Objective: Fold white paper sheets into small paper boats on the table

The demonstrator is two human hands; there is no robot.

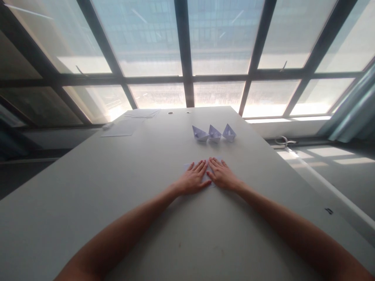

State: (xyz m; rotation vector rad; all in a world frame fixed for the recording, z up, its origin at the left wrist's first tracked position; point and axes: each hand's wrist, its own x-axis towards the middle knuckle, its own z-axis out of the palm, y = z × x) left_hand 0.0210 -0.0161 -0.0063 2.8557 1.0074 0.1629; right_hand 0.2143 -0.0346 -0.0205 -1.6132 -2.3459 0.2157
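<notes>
Both of my hands lie flat on a piece of white paper (206,177) on the table, which they mostly cover. My left hand (193,179) is open, its fingers stretched forward and its thumb pointing right. My right hand (222,175) is open too, palm down, with its thumb reaching toward the left one. Only small bits of the paper show between and around the hands, so its folded shape is hidden. Beyond the hands stand three folded paper boats in a row: a left boat (200,134), a middle boat (215,135) and a right boat (229,133).
White sheets of paper (123,128) lie at the table's far left, with more sheets (143,113) behind them. The white table (117,183) reaches toward large windows (219,39). A small dark object (328,211) is near the right edge. A curtain (348,109) hangs at right.
</notes>
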